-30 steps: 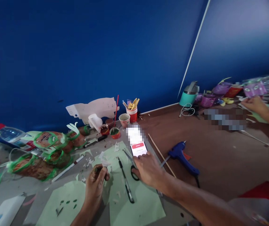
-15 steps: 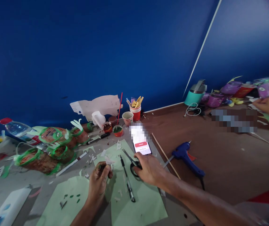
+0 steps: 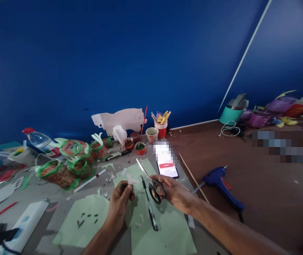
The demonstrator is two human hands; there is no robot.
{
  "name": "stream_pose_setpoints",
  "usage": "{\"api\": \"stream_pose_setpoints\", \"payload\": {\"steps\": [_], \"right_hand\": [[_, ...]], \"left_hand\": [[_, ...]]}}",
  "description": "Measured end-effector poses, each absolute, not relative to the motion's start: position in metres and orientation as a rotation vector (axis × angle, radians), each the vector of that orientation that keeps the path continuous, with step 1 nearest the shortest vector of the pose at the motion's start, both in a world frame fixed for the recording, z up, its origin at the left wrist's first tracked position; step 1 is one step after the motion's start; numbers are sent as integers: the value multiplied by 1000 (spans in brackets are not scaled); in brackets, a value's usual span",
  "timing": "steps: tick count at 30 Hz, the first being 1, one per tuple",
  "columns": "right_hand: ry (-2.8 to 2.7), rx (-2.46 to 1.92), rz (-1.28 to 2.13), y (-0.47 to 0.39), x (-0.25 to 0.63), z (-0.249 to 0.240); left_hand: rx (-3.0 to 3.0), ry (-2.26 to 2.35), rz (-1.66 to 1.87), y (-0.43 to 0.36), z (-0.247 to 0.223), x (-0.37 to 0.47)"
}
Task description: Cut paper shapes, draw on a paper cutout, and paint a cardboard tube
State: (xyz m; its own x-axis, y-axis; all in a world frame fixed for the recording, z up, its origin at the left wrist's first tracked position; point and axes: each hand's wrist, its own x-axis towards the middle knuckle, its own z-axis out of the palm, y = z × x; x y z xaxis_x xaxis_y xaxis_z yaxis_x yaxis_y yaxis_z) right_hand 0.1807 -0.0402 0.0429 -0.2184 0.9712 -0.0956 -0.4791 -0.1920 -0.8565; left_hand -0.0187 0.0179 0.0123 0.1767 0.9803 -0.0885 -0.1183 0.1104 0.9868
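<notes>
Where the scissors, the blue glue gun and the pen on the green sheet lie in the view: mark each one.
Scissors [image 3: 146, 173], head view: on the blades, just above the handles.
Blue glue gun [image 3: 222, 186], head view: on the upper handle.
Pen [image 3: 149, 205], head view: on the middle of the barrel.

A deep blue wall [image 3: 114, 53], crossed at right by a slanting white strip [image 3: 246, 53], backs a grey and brown surface [image 3: 207, 152].
</notes>
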Motion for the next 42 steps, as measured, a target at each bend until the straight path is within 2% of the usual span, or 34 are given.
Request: {"api": "stream_pose_setpoints", "payload": {"steps": [10,16,30,42], "right_hand": [[-1082,-1019,1623,-45,175,41],[-1226,-983,1559,-49,177,40],[-1353,-1230,1433,-53,168,53],[-1532,-1295,1443,-57,165,44]], "left_hand": [[972,889,1006,12,19,-15],[926,837,999,9,16,-16],[1083,843,990,9,12,-17],[1206,890,905,4,19,-14]]}}
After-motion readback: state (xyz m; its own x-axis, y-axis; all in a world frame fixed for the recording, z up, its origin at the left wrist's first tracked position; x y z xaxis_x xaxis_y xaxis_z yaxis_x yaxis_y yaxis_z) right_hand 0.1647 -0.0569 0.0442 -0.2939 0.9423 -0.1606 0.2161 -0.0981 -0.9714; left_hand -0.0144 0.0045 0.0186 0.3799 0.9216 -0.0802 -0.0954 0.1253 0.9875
